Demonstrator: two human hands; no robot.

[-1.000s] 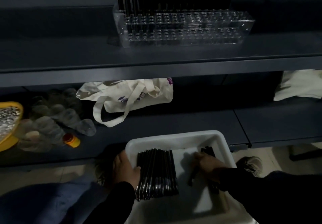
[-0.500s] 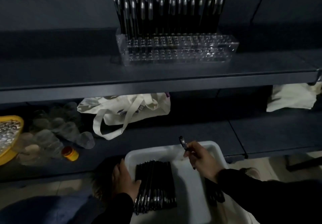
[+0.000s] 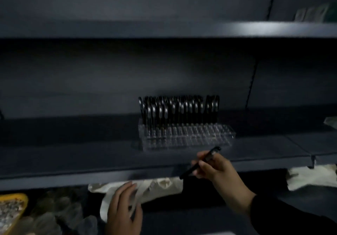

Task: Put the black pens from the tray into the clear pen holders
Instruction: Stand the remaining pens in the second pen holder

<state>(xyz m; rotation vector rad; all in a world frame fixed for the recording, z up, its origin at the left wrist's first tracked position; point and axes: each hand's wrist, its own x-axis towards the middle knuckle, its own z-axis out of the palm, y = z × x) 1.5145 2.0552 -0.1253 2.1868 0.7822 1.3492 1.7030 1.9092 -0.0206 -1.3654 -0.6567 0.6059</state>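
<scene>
My right hand [image 3: 216, 169] pinches one black pen [image 3: 212, 154], held slanted just below and in front of the clear pen holder [image 3: 189, 138] on the dark middle shelf. Several black pens [image 3: 178, 109] stand upright in the holder's back rows; its front rows look bare. My left hand [image 3: 124, 211] hovers lower left with relaxed fingers and holds nothing, in front of a white cloth bag. The tray is out of view.
A white cloth bag [image 3: 155, 189] lies on the lower shelf under the middle shelf's front edge [image 3: 91, 178]. A yellow bowl [image 3: 11, 207] and clear plastic cups [image 3: 54, 216] sit at lower left. Another white cloth [image 3: 310, 176] is at the right. An upper shelf [image 3: 182, 30] runs overhead.
The view has tilted up, so the tray dropped out of sight. My right hand rose with the pen from above the tray to the holder's front. My left hand left the pen bundle.
</scene>
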